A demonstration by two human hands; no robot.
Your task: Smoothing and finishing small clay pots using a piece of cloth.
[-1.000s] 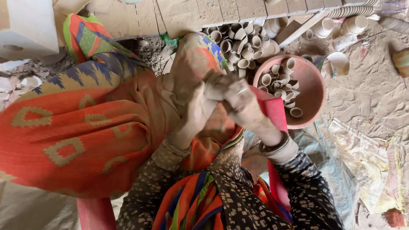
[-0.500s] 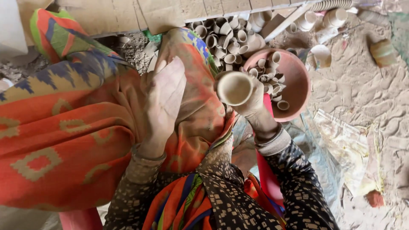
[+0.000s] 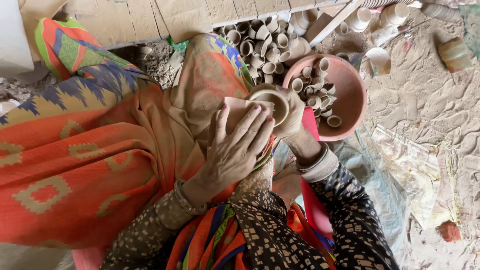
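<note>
Clearance around the hands: tight ahead, open to the right.

Pink bowl [image 3: 350,107] of small clay cups sits just right of the right hand [image 3: 292,112]; loose cup pile [image 3: 262,42] blocks ahead (against the boards). Draped orange cloth [image 3: 90,165] fills the left. Sandy ground [image 3: 430,100] far right lies open.

— Where is the camera sitting?
— It is riding on the person's head, looking almost straight down over the lap.
— How near is it getting?
— Close: the orange patterned cloth [image 3: 75,165] is filling the side left of the pink bowl [image 3: 350,95], and the hands [image 3: 250,135] are showing just left of that bowl.
— Is another view sharing anything?
— No, only this one view is running; sandy floor [image 3: 430,100] is lying right of the bowl.
</note>
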